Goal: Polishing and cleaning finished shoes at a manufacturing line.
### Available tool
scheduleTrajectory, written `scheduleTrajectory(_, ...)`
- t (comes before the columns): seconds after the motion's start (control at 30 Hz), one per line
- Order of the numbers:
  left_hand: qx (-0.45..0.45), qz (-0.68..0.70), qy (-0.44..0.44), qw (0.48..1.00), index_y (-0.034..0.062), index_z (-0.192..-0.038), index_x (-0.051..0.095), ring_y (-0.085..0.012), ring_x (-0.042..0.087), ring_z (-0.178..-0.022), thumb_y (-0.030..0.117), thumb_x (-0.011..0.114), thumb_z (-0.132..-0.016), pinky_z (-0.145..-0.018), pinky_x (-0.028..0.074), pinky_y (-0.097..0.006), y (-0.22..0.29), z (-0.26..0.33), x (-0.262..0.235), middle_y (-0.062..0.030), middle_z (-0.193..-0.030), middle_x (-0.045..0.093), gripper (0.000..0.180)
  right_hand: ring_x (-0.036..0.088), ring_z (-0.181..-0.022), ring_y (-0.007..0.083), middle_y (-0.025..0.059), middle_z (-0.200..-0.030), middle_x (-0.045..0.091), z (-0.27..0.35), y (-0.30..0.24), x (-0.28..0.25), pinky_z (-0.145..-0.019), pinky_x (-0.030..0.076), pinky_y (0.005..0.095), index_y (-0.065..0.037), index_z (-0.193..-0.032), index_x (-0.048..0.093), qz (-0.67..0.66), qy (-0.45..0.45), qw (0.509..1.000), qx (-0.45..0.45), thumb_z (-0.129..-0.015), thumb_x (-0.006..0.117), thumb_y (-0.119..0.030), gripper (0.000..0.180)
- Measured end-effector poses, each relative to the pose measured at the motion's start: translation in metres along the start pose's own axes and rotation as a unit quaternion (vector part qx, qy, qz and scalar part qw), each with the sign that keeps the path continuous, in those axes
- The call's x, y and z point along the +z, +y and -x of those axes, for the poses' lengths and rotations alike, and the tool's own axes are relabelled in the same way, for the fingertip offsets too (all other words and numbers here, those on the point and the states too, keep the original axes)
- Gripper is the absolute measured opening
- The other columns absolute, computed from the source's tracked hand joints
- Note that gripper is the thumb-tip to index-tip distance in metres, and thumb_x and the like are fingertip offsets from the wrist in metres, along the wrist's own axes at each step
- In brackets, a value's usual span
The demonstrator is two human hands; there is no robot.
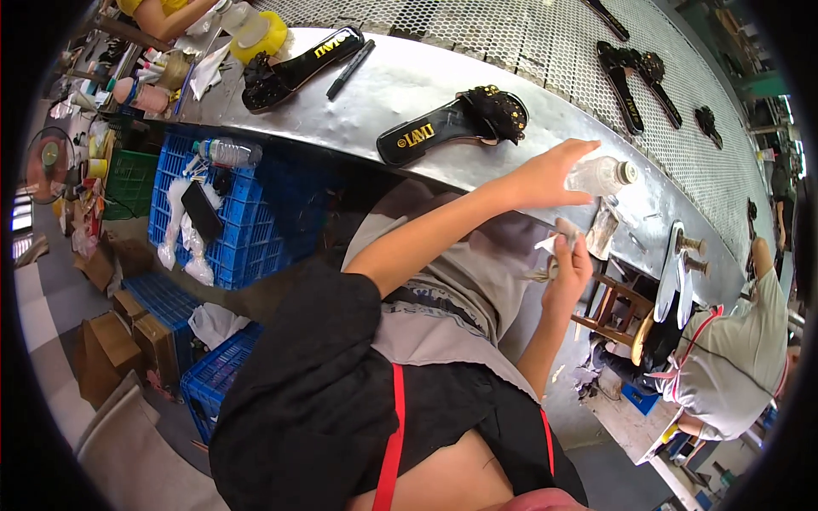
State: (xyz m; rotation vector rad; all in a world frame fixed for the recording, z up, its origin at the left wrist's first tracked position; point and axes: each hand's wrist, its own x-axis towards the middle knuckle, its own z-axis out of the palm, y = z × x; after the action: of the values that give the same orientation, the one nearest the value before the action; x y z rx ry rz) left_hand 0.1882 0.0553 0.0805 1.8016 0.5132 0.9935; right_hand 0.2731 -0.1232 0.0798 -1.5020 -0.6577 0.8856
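**Left hand at the bottle, right hand closed on a small pale piece**

Your left hand reached out over the metal workbench, fingers spread and open, its fingertips touching or just short of the clear plastic bottle that lay on its side on the bench; the view was too bent there to tell whether you actually gripped it; your right hand sat just below the bottle, off the bench's near edge, closed around a small pale piece, possibly a cloth or scrap; beyond your left hand on the bench, a black sandal with a studded strap lay flat; farther along the bench lay a second black sandal and a black pen; below the bench, blue crates stood stacked.
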Motion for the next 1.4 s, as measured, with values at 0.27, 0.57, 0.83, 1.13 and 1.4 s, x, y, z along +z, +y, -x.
scheduleTrajectory(0.27, -0.026, -0.421, 0.123, 0.898, 0.0075, -0.141, 0.051, -0.0339, 0.049, -0.138, 0.025, 0.083, -0.079, -0.12, 0.028, -0.054, 0.016, 0.13, -0.176, -0.0139, -0.137, 0.059, 0.071, 0.062, -0.078, 0.0131, 0.0052, -0.096, 0.066, -0.017, -0.014, 0.097, -0.067, 0.048, 0.0248, -0.005, -0.114, 0.075, 0.267, -0.14, 0.933, -0.196, -0.093, 0.066, -0.001, 0.023)
scheduleTrajectory(0.57, -0.093, -0.431, 0.065, 0.895, 0.0105, -0.15, 0.044, -0.019, 0.05, -0.139, 0.045, 0.084, -0.076, -0.123, 0.018, -0.057, -0.014, 0.148, -0.199, -0.0034, -0.139, 0.062, 0.09, 0.067, -0.074, 0.0195, 0.0017, -0.095, 0.062, -0.038, 0.003, 0.178, -0.058, 0.054, 0.0351, -0.013, -0.102, 0.068, 0.462, -0.201, 0.719, -0.478, -0.084, 0.069, -0.006, 0.019)
scheduleTrajectory(0.83, -0.093, -0.436, 0.066, 0.893, 0.0107, -0.155, 0.038, -0.0196, 0.05, -0.137, 0.042, 0.084, -0.076, -0.124, 0.018, -0.054, -0.011, 0.146, -0.201, 0.0003, -0.137, 0.064, 0.097, 0.068, -0.074, 0.0203, 0.0019, -0.099, 0.062, -0.057, -0.002, 0.178, -0.056, 0.054, 0.0355, -0.014, -0.108, 0.071, 0.573, -0.039, 0.718, -0.393, -0.085, 0.069, -0.009, 0.023)
scheduleTrajectory(1.13, -0.109, -0.434, 0.065, 0.892, 0.0133, -0.154, 0.041, -0.018, 0.049, -0.138, 0.044, 0.082, -0.077, -0.124, 0.017, -0.052, -0.012, 0.144, -0.2, 0.0012, -0.136, 0.065, 0.093, 0.065, -0.066, 0.0194, 0.0035, -0.095, 0.06, -0.055, 0.002, 0.182, -0.053, 0.053, 0.0344, -0.012, -0.106, 0.07, 0.588, -0.01, 0.718, -0.373, -0.084, 0.067, -0.009, 0.022)
scheduleTrajectory(1.4, -0.113, -0.437, 0.065, 0.89, 0.0146, -0.153, 0.043, -0.0176, 0.049, -0.138, 0.045, 0.082, -0.077, -0.124, 0.017, -0.052, -0.011, 0.142, -0.2, 0.0011, -0.138, 0.064, 0.091, 0.065, -0.07, 0.018, 0.0022, -0.089, 0.057, -0.047, 0.01, 0.182, -0.055, 0.053, 0.0328, -0.011, -0.115, 0.07, 0.599, -0.014, 0.724, -0.344, -0.087, 0.066, -0.009, 0.028)
